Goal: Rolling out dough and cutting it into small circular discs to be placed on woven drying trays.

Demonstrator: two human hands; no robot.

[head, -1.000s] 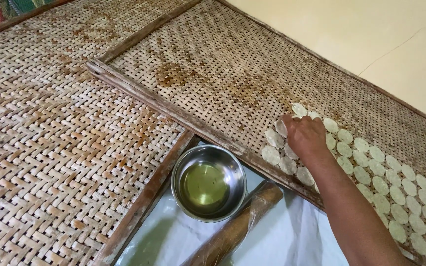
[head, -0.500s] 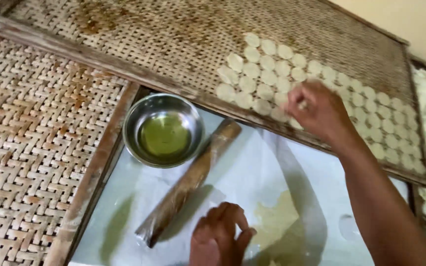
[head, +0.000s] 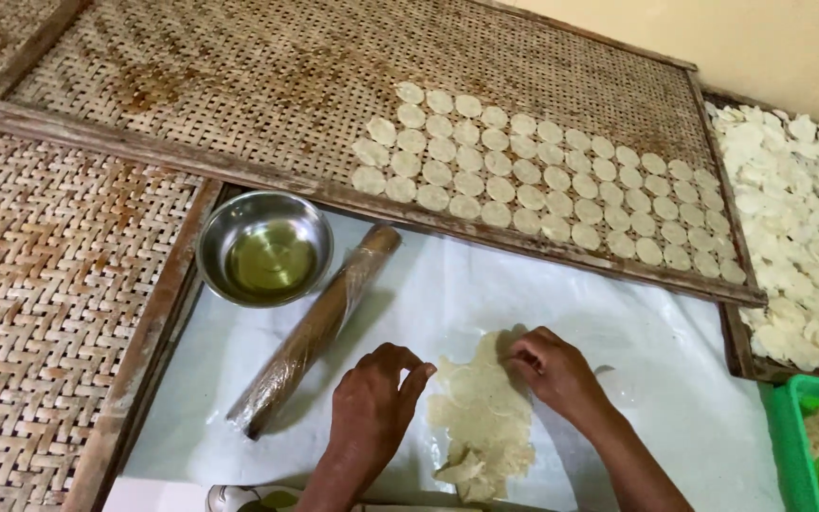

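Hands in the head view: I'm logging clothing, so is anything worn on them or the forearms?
Nothing shows. The left hand and right hand are bare, with no gloves, rings, watch or bracelets visible. Both forearms are bare to the frame edge; no sleeves in view.

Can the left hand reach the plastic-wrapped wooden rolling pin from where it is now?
Probably yes. The left hand rests on the white sheet at the edge of the thin flat dough, and the plastic-wrapped wooden rolling pin lies just to its left with only bare sheet between them.
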